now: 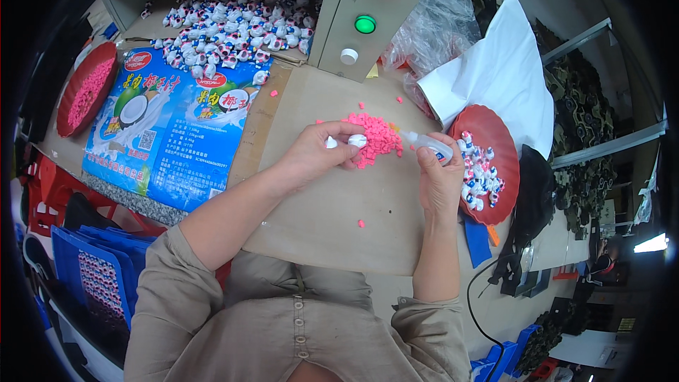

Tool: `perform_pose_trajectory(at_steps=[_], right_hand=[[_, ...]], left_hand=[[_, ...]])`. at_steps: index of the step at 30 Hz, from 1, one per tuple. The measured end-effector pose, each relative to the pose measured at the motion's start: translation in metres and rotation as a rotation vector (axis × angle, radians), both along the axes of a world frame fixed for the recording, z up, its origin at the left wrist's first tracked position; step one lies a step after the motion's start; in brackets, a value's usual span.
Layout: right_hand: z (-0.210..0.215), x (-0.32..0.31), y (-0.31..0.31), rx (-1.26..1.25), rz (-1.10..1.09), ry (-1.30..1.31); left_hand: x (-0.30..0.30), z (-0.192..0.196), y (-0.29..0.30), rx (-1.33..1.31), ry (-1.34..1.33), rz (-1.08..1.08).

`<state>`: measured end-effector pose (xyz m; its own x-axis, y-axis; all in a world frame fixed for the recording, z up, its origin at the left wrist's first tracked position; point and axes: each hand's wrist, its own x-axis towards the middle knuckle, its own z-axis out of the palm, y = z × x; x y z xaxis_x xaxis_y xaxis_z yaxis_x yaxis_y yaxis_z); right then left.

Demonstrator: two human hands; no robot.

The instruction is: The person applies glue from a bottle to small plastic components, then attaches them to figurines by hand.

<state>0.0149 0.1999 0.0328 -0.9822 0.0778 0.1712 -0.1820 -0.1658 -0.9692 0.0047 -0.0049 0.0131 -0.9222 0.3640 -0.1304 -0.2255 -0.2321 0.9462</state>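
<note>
My left hand (320, 150) is closed over the board, pinching a small white figurine (358, 141) between thumb and fingers. Another small white piece (330, 142) shows against the same hand. My right hand (443, 182) is wrapped round a small squeeze bottle (437, 148), whose clear nozzle points left toward the left hand. Just beyond both hands lies a loose pile of tiny pink pieces (380, 136), with a few scattered apart from it. A red scalloped dish (508, 191) right of the bottle holds several small white, blue and pink figurines (481, 173).
A grey metal box (364, 7) with red and green lights stands at the back. Beside it, a big heap of figurines (240, 21) spills onto blue printed cardboard (177, 127). Far left is a red dish (65, 102) of pink bits. White sheeting (495, 71) lies back right.
</note>
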Motion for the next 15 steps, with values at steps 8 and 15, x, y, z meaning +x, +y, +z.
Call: perform_pose_trajectory(at_steps=[8,15], right_hand=[[0.003,0.009,-0.016,0.06,0.07,0.153],[-0.004,0.01,-0.02,0.154,0.036,0.162]], left_hand=[[0.0,-0.003,0.0,-0.011,0.023,-0.024],[0.0,-0.002,0.001,-0.02,0.007,-0.041]])
